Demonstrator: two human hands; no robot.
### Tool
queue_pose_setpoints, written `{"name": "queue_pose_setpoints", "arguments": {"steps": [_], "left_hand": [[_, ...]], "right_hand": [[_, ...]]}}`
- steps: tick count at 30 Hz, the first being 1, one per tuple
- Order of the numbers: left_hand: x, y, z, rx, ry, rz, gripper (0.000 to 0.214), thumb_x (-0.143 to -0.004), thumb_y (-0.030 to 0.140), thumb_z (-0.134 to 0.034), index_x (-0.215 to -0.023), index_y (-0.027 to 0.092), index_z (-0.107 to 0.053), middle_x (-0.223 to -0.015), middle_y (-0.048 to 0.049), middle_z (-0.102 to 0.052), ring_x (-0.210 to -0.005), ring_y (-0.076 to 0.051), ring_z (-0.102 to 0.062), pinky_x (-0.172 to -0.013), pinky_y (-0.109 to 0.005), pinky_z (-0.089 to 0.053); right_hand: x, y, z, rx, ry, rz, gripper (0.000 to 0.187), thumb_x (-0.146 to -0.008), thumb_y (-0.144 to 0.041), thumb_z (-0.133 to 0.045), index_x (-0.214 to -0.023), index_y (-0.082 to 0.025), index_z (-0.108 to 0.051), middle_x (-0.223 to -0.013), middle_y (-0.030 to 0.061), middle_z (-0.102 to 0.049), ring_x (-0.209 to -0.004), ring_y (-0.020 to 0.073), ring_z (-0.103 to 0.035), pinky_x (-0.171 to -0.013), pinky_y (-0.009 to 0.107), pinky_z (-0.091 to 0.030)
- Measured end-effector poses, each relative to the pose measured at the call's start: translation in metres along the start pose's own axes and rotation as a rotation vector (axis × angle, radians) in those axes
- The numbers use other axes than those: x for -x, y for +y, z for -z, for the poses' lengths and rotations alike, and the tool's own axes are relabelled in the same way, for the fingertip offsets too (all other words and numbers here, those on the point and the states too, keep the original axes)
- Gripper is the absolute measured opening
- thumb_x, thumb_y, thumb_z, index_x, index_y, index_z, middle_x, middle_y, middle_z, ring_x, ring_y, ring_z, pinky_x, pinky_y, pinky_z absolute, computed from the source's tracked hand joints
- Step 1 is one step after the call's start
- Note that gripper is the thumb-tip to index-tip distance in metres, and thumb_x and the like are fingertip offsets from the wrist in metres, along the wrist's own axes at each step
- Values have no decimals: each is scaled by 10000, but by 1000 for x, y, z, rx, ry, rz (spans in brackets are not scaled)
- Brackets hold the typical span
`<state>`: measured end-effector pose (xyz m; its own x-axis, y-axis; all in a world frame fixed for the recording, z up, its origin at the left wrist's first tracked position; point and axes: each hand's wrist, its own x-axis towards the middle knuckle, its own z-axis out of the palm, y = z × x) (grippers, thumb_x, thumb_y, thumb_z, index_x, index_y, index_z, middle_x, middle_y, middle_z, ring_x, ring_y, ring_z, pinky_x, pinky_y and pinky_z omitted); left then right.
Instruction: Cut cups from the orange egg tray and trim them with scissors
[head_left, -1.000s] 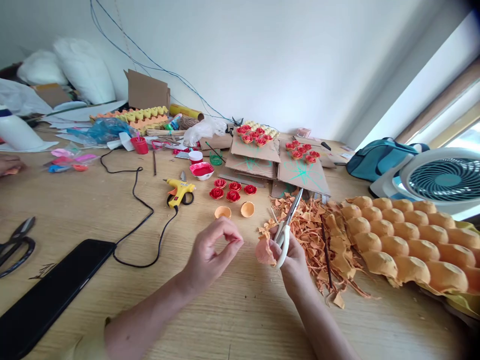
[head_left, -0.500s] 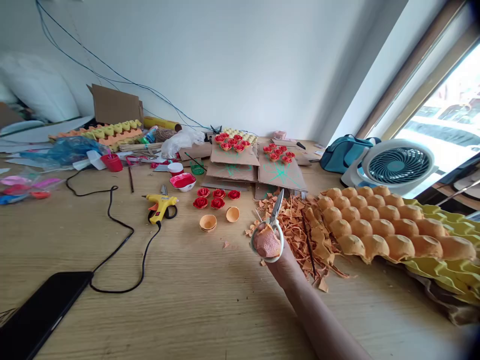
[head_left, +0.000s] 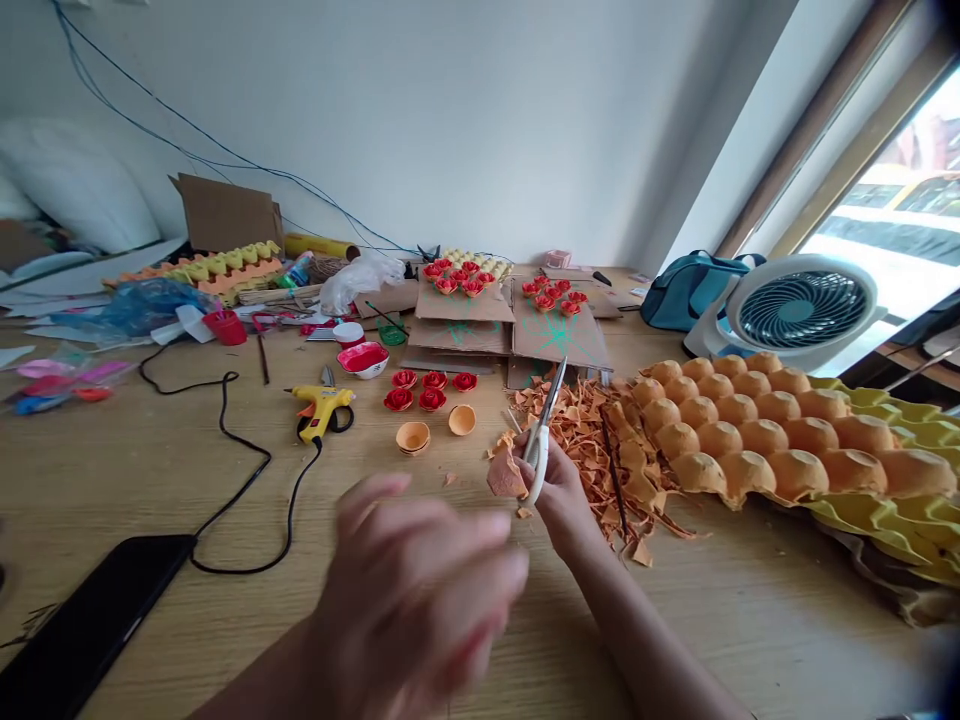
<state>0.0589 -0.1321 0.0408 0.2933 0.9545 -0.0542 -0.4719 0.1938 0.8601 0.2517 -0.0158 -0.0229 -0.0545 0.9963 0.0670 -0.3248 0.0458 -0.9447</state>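
My right hand [head_left: 562, 495] is closed around white-handled scissors [head_left: 544, 440], blades pointing up and away. The same hand also holds an orange egg-carton cup [head_left: 506, 474], beside the scissor handles. My left hand [head_left: 420, 590] is in front, blurred by motion. Its fingers look stretched and apart, with no held thing visible; a reddish patch shows near its lower edge. Beyond the hands stand small orange cups [head_left: 413, 437], with one single cup [head_left: 462, 420] beside them. Several red paper flowers [head_left: 433, 397] are behind these cups.
Orange scraps [head_left: 577, 410] lie right of centre, beside stacked egg trays [head_left: 757, 435]. A yellow glue gun [head_left: 322, 410], its black cord and a black phone [head_left: 97, 620] are left. Behind are a red paint bowl [head_left: 363, 360], cardboard with flowers [head_left: 559, 340] and a white fan [head_left: 802, 305].
My left hand has come into view from below, moving near my right hand. My right hand has turned, so the scissors show edge-on and the cup sits left of the handles.
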Motion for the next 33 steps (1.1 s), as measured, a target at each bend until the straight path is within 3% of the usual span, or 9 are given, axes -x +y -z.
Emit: {"name": "queue_pose_setpoints", "arguments": {"steps": [1, 4, 7, 9, 12, 16, 24, 27, 33], "left_hand": [[-19, 3, 0, -151, -54, -31, 331, -789, 259, -707, -1115, 319, -700, -1286, -39, -635, -1264, -305, -481, -1017, -436, -416], [-76, 5, 4, -1156, -172, -462, 336, -871, 163, -610, -1177, 293, -660, -1309, -42, -629, -1152, -266, -567, -1038, -484, -340], [-105, -7, 14, -1498, -194, -733, 147, -904, 164, -578, -1009, 215, -667, -1066, -56, -690, -967, -216, -622, -880, -388, -439], [-108, -15, 21, -1393, -139, -736, 53, -913, 192, -579, -900, 184, -629, -955, -55, -660, -948, -194, -623, -830, -326, -472], [-107, -23, 31, -1095, -48, -612, 115, -926, 253, -575, -837, 180, -579, -873, -41, -633, -973, -188, -630, -827, -290, -494], [-109, -26, 39, -772, -89, -384, 216, -976, 310, -481, -873, 164, -602, -858, -38, -632, -870, -161, -627, -822, -289, -508], [-113, -46, 60, -377, -117, -232, 228, -976, 340, -484, -916, 169, -623, -929, -40, -639, -878, -159, -611, -877, -319, -507], [-114, -48, 60, -387, -117, -221, 223, -974, 339, -491, -981, 174, -642, -920, -34, -643, -859, -146, -608, -840, -287, -512], [-115, -43, 56, -652, -55, -327, 183, -957, 292, -515, -1065, 181, -613, -899, -34, -663, -818, -148, -637, -790, -287, -515]], "right_hand": [[0, -1, 0, 10, 7, -8, 394, -667, -437, -831, -921, -236, -608, -746, -38, -588, -665, 139, -536, -653, 274, -453], [-1, 0, 1, 39, 28, -34, 407, -624, -415, -859, -886, -226, -611, -784, -26, -611, -708, 152, -555, -667, 274, -459], [-1, 2, 4, 39, 31, -52, 389, -648, -419, -847, -899, -216, -631, -758, -29, -599, -683, 138, -534, -640, 258, -439], [-1, 2, 6, 20, 23, -62, 356, -730, -463, -781, -940, -212, -643, -740, -27, -591, -663, 131, -526, -630, 259, -434], [-1, 1, 6, -13, 43, -85, 371, -764, -488, -750, -978, -204, -643, -813, 0, -626, -687, 129, -547, -660, 271, -454], [-1, 5, 3, -21, -4, -160, 380, -715, -436, -811, -961, -203, -639, -845, -4, -624, -693, 120, -550, -645, 255, -442], [0, 18, 1, -44, -85, -155, 395, -679, -354, -848, -990, -230, -640, -856, -28, -601, -730, 114, -520, -664, 235, -418], [0, 16, 1, -36, -84, -114, 360, -692, -353, -841, -964, -242, -635, -874, -33, -601, -732, 107, -514, -657, 224, -411], [2, 10, 0, -2, -124, -88, 388, -693, -368, -832, -989, -258, -607, -812, -42, -592, -680, 116, -527, -616, 238, -418]]}}
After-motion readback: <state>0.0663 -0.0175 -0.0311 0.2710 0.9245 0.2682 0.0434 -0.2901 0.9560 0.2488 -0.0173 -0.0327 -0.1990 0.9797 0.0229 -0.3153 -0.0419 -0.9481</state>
